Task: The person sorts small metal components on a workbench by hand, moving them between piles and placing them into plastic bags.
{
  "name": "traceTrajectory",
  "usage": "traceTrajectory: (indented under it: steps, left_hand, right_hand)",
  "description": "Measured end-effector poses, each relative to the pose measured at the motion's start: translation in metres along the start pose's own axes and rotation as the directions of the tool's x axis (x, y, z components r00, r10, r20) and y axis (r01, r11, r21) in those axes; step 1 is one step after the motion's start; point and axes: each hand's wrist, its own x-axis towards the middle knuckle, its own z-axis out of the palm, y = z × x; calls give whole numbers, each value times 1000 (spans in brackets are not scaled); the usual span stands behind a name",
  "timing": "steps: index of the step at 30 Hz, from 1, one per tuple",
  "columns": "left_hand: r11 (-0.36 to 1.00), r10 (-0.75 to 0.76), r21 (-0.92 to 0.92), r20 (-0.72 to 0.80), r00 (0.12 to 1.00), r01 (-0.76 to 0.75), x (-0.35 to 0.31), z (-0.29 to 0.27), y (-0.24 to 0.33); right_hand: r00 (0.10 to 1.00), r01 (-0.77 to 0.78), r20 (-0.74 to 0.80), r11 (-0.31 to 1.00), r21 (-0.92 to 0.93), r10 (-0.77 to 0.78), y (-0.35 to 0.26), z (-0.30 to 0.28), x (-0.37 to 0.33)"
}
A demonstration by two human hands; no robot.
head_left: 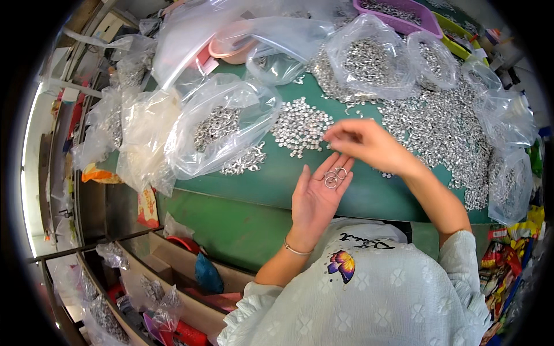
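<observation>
A pale textured blouse [381,294] with a butterfly patch fills the near edge, and from it both bare forearms reach up to the green table [369,193]. The left hand [316,199] lies palm up with its fingers spread flat, and two or three thin shiny metal rings [334,176] rest on the fingers. The right hand [363,141] hovers just above and beyond it, fingertips drawn together as if pinching something small; what it pinches is too small to tell. Judging by how things lie, only a handful of rings has been gathered in the palm, while far more wait: a small loose pile of silvery pieces [300,124] lies just beyond the hands and a wide glittering spread [444,130] covers the table to the right. Around these sit soft, crinkled clear plastic bags [222,130], several holding more of the same metal pieces, and a purple tray [398,14] stands at the far edge.
</observation>
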Motion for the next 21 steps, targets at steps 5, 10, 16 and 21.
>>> traceTrajectory:
  steps: [5, 10, 16, 21]
  left_hand:
    - [966, -157, -166, 228, 961, 198, 24, -11, -22]
    - [945, -318, 106, 75, 945, 309, 54, 22, -58]
    - [869, -459, 258, 95, 883, 423, 86, 46, -98]
    - [858, -420, 308, -36, 907, 410, 103, 65, -117]
  right_hand:
    - [858, 167, -278, 747, -643, -431, 33, 21, -61]
    - [814, 100, -309, 643, -759, -492, 55, 4, -90]
    - [695, 84, -567, 833, -547, -442, 71, -27, -122]
    - [646, 152, -727, 895, 420, 232, 86, -93, -129]
